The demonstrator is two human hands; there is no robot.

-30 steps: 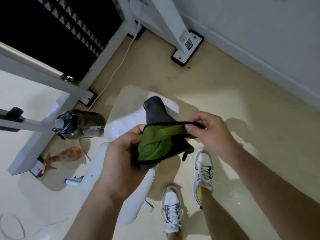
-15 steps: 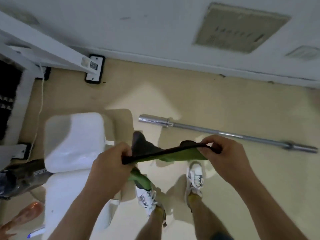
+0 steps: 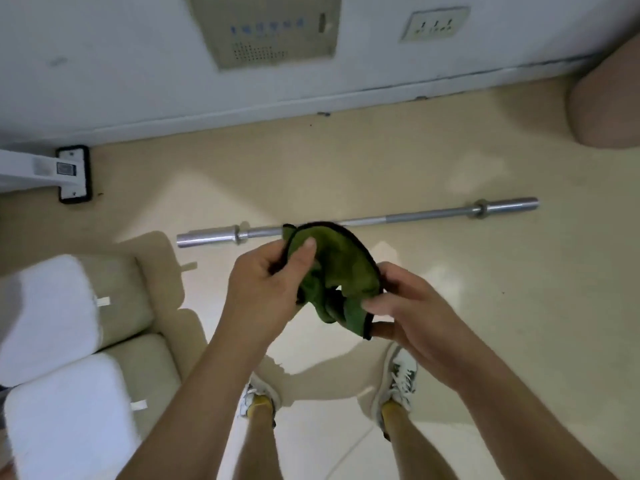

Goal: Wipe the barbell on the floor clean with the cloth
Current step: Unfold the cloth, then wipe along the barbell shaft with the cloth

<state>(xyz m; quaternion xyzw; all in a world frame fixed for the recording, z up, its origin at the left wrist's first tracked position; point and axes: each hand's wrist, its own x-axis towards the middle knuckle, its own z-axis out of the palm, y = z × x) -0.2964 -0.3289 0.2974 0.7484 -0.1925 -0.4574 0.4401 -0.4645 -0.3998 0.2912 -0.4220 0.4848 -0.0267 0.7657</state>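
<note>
A bare steel barbell (image 3: pixel 426 216) lies on the cream floor ahead of me, roughly parallel to the wall, its left sleeve near the bench. I hold a green cloth with a black edge (image 3: pixel 337 271) bunched at chest height above the floor, in front of the bar's left part, which it partly hides. My left hand (image 3: pixel 266 289) grips the cloth's left side with the thumb on top. My right hand (image 3: pixel 408 310) pinches its lower right corner.
Two white bench pads (image 3: pixel 52 320) stand at my left. A white frame foot with a black-rimmed plate (image 3: pixel 73 173) sits at the far left by the wall. A beige rounded object (image 3: pixel 606 98) is at the far right. My shoes (image 3: pixel 400 379) stand below.
My view has swung right and up so the whole barbell shows. The cloth, stretched flat between my hands before, is now gathered into a bunch with the hands closer together.
</note>
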